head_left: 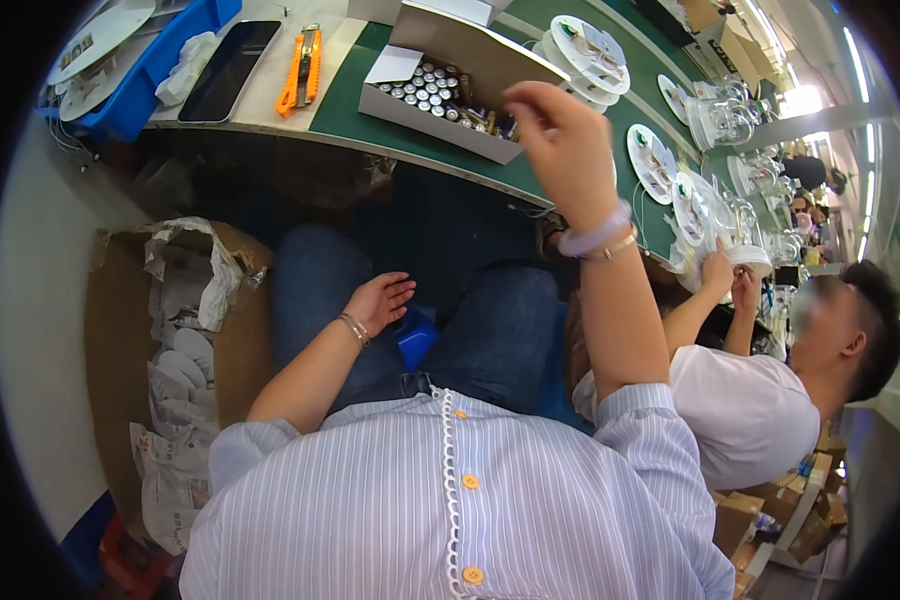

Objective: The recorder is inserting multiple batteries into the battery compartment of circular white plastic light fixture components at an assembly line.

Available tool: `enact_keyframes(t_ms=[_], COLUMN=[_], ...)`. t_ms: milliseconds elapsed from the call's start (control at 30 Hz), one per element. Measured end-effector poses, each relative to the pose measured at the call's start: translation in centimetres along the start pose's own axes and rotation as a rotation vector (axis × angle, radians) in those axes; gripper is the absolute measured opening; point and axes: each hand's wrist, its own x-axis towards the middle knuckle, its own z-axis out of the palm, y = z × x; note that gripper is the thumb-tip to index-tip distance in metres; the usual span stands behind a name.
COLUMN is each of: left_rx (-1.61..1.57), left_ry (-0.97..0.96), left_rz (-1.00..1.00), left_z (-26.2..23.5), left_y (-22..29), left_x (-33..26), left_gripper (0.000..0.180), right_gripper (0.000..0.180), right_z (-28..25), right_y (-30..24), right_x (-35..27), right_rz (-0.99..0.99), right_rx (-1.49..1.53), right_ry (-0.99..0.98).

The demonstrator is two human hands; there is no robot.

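Raised over the right end of an open white carton (440, 128), my right hand (565, 145) is slightly blurred. Its thumb and forefinger are bent and apart, and I see nothing between them; the other fingers are partly hidden. Inside the carton small cylindrical batteries (425, 88) stand on end with silver tops showing, and some brownish ones lie toward its right side. My left hand (380, 303) hovers over my lap, its fingers loosely stretched and holding nothing.
On the green bench (345, 105) lie a black phone (232, 70) and an orange utility knife (302, 72), beside a blue bin (155, 85). Round white lamp plates (590, 50) stand rightward. A co-worker (745, 400) handles a white round part. A cardboard box (240, 330) stands left of my legs.
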Motion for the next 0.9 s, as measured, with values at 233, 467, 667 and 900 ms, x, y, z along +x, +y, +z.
enact_keyframes(t_ms=[233,467,667,900], left_rx=[-0.03,-0.022,0.05,0.401], left_ry=[-0.037,-0.052,-0.084,-0.01], left_rz=[0.035,0.023,0.046,0.785], left_z=[0.1,0.0,0.5,0.0], left_y=[0.0,-0.2,0.7,7.5], left_x=[-0.6,-0.9,-2.5,-13.7], left_gripper=[0.019,0.019,0.019,0.013], right_gripper=[0.029,0.027,0.023,0.02], right_z=[3.3,2.6,5.4,4.8], right_y=[2.6,1.8,3.7,4.0], right_x=[4.1,3.8,2.3,1.8], right_rz=[0.28,0.515,0.201,0.112], right_rx=[-0.205,0.156,-0.13,-0.213], right_ry=[-0.698,-0.791,-0.446,-0.273])
